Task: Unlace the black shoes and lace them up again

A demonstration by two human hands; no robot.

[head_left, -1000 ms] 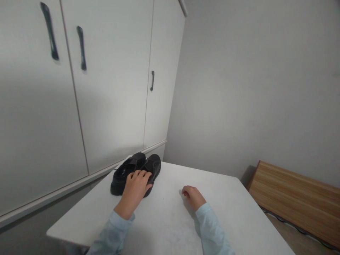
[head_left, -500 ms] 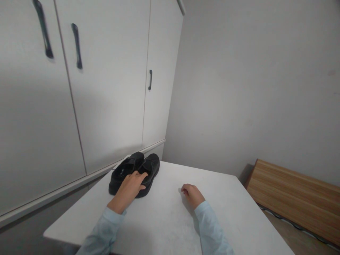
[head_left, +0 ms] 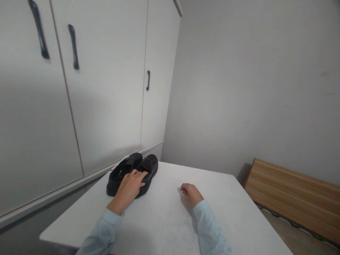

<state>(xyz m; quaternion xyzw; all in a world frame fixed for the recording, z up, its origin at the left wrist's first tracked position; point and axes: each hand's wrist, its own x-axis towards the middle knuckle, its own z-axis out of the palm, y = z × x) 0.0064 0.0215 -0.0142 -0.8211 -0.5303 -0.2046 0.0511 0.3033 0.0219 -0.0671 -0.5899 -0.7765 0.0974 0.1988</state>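
A pair of black shoes stands side by side at the far left of a white table point(head_left: 162, 219), toes pointing away from me. My left hand point(head_left: 129, 186) reaches over the right shoe point(head_left: 151, 164), its fingers at the opening and its thumb by the near side, gripping the rim. Part of that shoe's heel is hidden behind the hand. The left shoe point(head_left: 113, 182) sits close against it, its dark opening showing. Over to the right, my right hand point(head_left: 192, 194) rests on the tabletop with curled fingers and nothing visible in them.
A white cabinet point(head_left: 111, 88) with dark handles rises just beyond the table's left side. A grey wall point(head_left: 239, 81) lies behind. At the right, a wood-grain board point(head_left: 292, 198) stands past the table's edge, with a cable along its bottom.
The view has shifted slightly, so everything sits a little further left. The thumb of my left hand has drawn nearer its fingers at the right shoe. My right hand stays put on the table.
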